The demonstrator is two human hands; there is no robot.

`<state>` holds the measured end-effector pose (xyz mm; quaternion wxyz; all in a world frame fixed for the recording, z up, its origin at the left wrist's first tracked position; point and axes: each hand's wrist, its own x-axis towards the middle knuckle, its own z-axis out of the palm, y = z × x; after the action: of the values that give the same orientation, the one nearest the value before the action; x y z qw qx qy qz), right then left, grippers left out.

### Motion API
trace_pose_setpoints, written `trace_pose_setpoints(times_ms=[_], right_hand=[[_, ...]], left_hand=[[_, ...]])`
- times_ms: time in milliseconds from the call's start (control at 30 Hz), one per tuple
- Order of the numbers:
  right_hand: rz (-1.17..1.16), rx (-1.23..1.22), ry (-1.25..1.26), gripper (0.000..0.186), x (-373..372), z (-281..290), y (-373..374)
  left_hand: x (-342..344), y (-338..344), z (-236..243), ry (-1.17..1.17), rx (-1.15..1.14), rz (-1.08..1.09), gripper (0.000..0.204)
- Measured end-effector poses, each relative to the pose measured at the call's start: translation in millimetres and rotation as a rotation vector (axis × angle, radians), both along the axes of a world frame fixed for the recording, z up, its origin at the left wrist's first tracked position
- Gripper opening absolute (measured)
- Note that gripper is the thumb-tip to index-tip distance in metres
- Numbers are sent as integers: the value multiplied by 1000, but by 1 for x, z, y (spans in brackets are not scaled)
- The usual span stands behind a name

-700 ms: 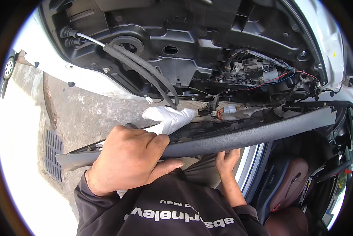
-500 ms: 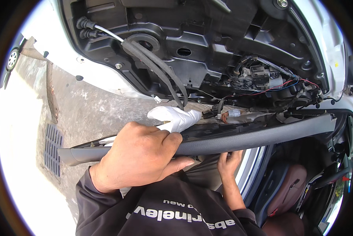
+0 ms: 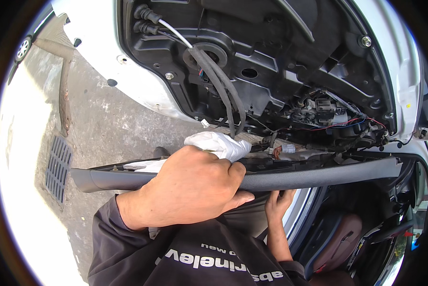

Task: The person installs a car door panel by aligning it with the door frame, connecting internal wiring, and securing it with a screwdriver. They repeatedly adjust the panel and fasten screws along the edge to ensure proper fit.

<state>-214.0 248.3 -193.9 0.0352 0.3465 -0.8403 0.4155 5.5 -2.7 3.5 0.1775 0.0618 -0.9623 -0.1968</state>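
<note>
Dark trim panel aloft, open car door beyond it. Left hand curled over panel's edge; right hand at panel's near underside, grip hidden. Spaced support presumably steadies its length.

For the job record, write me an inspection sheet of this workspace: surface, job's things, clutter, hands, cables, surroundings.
Surface: stained grey ground with a slotted drain grate.
Job's things: dark trim panel, held in front of a white car door.
Clutter: crumpled white material just beyond the left hand.
Hands: left hand grips the panel's upper edge; right hand is at its near side, grip unclear.
Cables: two dark-sleeved cables cross the door's black inner side.
Surroundings: reddish-brown car seat at right; another vehicle's wheel at far left.
</note>
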Motion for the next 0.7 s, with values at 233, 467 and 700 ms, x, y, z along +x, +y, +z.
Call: trace_pose_setpoints(times_ms=[233,467,700], right_hand=[[3,46,60,38,-3,2,-1],[-38,88,66,44,-2,16,4],[16,32,12,47,-1,33,0]], left_hand=[[0,-1,-2,4,29,-3,45],[-7,-1,1,-11,27,20,45],[-7,-2,4,-141,133,65,43]])
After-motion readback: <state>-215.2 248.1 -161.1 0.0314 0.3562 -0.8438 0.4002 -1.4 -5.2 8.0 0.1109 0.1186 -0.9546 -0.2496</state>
